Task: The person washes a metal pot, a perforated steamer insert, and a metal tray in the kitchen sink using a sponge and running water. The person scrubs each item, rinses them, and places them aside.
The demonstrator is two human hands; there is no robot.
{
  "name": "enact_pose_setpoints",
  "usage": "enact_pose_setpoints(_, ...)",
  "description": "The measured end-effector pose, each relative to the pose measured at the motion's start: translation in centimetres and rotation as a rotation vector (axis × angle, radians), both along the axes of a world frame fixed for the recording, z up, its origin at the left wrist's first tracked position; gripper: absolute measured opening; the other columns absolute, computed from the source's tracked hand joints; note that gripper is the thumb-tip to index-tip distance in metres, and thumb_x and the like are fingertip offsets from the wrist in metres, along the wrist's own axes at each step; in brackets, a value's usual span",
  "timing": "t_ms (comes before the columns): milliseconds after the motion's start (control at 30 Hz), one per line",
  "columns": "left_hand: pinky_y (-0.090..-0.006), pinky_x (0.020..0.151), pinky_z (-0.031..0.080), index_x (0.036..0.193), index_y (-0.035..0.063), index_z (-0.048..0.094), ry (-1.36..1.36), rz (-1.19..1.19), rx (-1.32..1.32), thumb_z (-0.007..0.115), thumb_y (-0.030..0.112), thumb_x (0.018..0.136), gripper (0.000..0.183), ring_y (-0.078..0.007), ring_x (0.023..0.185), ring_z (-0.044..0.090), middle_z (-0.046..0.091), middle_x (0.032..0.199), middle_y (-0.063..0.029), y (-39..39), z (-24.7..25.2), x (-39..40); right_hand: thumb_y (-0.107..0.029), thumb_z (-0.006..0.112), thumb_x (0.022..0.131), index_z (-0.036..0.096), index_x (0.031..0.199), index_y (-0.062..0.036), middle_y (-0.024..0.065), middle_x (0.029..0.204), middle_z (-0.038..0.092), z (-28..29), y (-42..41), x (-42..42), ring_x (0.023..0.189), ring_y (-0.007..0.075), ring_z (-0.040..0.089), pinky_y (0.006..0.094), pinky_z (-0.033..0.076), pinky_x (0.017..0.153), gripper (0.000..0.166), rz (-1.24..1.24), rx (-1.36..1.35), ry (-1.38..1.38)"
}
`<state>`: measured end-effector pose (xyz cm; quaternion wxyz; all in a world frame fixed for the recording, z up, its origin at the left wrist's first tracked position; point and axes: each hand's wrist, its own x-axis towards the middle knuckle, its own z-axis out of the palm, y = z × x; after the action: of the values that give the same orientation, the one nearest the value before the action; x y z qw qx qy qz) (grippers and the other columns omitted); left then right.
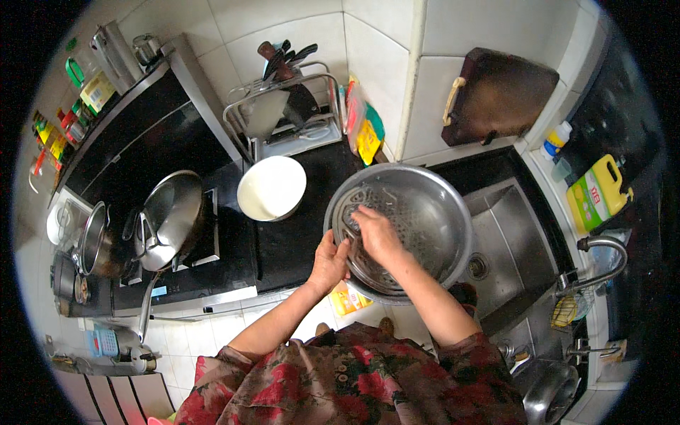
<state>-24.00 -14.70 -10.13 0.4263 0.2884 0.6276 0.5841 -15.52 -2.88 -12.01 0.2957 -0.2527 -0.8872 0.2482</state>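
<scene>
A large stainless steel basin (pixel 441 212) stands at the counter's edge, partly over the sink. Within its left part lies a perforated metal piece (pixel 372 199), perhaps a strainer; its full shape is hard to make out. My left hand (pixel 329 261) grips the near left rim of this metalware, thumb on top. My right hand (pixel 378 234) is inside the basin, its fingertips bent against a small shiny item whose kind I cannot tell. Left of the basin, a white bowl (pixel 272 187) rests on the black counter.
A metal sink (pixel 499 239) with a curved faucet (pixel 611 244) lies to the right. Pans and a wok with a lid (pixel 172 212) occupy the stove at left. Behind the bowl stands a knife rack (pixel 287 114). A dark cutting board (pixel 502 98) leans on the wall.
</scene>
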Motion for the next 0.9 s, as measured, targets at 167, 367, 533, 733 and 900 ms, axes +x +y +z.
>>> enact_pose_setpoints(167,-0.0213,0.029,0.035,0.102,0.0033,0.041,0.019,0.031,-0.025,0.038,0.018,0.093,0.018,-0.0088,0.035,0.041,0.051,0.061,-0.0045,0.1,-0.7,-0.2,-0.001,0.05,0.081,0.059,0.104,0.0035,0.0231,0.114,0.053,1.5,-3.0,3.0,0.103,0.0362,0.053,0.0377,0.043,0.09,0.025,0.083,-0.06,0.01)
enact_pose_setpoints(367,-0.0217,0.027,0.034,0.103,0.0026,0.041,-0.014,0.046,-0.049,0.035,0.019,0.094,0.019,-0.0097,0.033,0.04,0.051,0.063,-0.0054,0.2,-0.1,-0.1,0.0,0.055,0.077,0.062,0.1,0.0003,0.0202,0.117,0.053,2.1,-5.3,8.7,0.105,0.0341,0.053,0.0371,0.044,0.088,0.023,0.141,-0.063,-0.065)
enact_pose_setpoints(533,-0.0222,0.026,0.033,0.104,0.0025,0.04,-0.047,0.025,-0.047,0.035,0.018,0.094,0.019,-0.0106,0.032,0.039,0.051,0.065,-0.0071,0.3,-0.1,-0.3,-0.003,0.063,0.073,0.063,0.094,-0.0016,0.015,0.106,0.052,4.7,-6.7,10.1,0.098,0.0312,0.053,0.0381,0.044,0.083,0.021,0.152,-0.119,-0.113)
enact_pose_setpoints(733,-0.0225,0.026,0.032,0.112,0.0012,0.038,-0.046,0.015,-0.065,0.036,0.019,0.094,0.025,-0.0104,0.032,0.038,0.052,0.069,-0.008,0.4,-0.2,-0.6,-0.003,0.066,0.067,0.059,0.082,-0.0012,0.0128,0.096,0.046,4.9,-8.2,5.6,0.091,0.0302,0.048,0.0385,0.043,0.076,0.017,0.039,-0.075,-0.14)
enact_pose_setpoints(900,-0.0246,0.026,0.032,0.103,0.0022,0.041,-0.056,0.048,-0.018,0.039,0.018,0.093,0.019,-0.0118,0.03,0.039,0.05,0.063,-0.0075,0.5,-0.3,-0.4,0.002,0.066,0.065,0.06,0.085,-0.0012,0.0123,0.092,0.049,4.2,-7.1,10.0,0.088,0.0296,0.051,0.037,0.044,0.076,0.021,0.073,-0.109,-0.279)
